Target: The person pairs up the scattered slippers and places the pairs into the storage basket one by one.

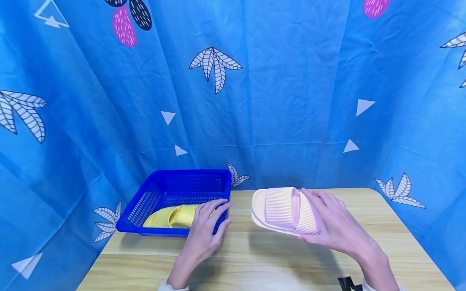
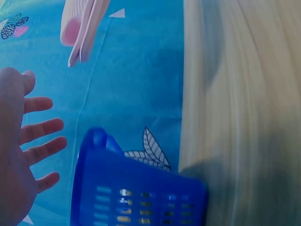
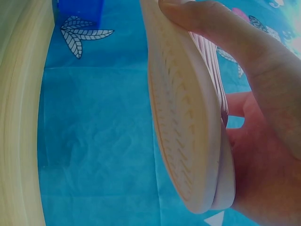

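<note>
My right hand [image 1: 338,222] grips a pair of pale pink slide slippers [image 1: 278,210] by one end, right of the basket and raised over the table. The slippers are pressed together; their ribbed strap shows in the head view, and a patterned sole [image 3: 181,122] in the right wrist view. My left hand [image 1: 205,230] hovers by the right front corner of a blue plastic basket [image 1: 127,218], fingers spread and holding nothing. Inside the basket lies a yellow slipper [image 1: 158,218], partly hidden behind that hand.
A light wooden table [image 1: 367,206] carries the basket at its back left. A blue patterned curtain [image 1: 291,101] hangs behind the table and along its sides. Near the right wrist there is a small black object [image 1: 347,283] at the bottom of the head view.
</note>
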{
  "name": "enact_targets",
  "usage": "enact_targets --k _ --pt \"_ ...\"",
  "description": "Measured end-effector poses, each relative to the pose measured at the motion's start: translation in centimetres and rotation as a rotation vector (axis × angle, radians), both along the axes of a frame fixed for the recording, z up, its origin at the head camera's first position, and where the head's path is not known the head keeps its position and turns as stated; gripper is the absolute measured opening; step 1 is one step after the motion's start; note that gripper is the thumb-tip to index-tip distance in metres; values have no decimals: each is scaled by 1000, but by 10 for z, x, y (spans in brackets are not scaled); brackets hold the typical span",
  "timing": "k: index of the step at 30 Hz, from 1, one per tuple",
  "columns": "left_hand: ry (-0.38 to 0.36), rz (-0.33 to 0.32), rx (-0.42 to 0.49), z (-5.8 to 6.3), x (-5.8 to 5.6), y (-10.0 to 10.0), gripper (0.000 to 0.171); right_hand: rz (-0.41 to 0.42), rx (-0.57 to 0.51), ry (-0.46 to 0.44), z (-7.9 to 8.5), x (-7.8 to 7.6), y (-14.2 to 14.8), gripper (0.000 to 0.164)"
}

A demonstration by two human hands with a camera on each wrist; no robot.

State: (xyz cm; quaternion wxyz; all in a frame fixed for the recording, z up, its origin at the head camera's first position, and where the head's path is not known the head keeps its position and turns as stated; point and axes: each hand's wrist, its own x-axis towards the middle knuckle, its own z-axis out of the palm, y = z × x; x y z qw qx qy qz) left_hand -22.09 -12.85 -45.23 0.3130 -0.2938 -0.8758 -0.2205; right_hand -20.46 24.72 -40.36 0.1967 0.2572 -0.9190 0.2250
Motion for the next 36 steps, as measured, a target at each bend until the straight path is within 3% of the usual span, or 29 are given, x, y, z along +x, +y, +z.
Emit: enact_targets --k 24,36 --pt "57 168 17 -30 10 -69 33 16 1 -13 -2 -1 -2 115" --pt "63 261 1 -40 15 -97 27 20 0 -15 -1 0 -2 115"
